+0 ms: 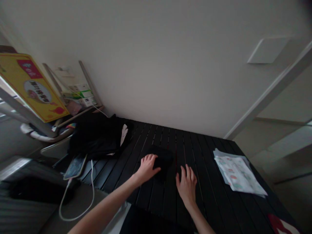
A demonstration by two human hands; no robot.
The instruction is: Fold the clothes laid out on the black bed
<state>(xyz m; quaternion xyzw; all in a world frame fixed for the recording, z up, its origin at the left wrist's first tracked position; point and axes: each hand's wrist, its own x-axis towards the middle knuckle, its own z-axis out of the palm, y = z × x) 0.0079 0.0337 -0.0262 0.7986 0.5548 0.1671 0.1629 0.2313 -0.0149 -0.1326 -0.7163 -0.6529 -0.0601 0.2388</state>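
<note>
The left hand (146, 169) lies open on a soft black cloth (163, 161), pressing lightly rather than clamped, while the right hand (187, 187) rests just beside it, fingers spread on the slats. Black on black, that cloth could be hard to make out on the dark slatted bench (207, 208), and a careless sweep of the left arm could snag the white cable (92, 182) trailing from a phone (75, 166). A black garment (97, 138) is heaped nearby, printed papers (237, 174) lie to the right, and a yellow sign (31, 87) leans by the pale wall (158, 65) — a cramped corner.
</note>
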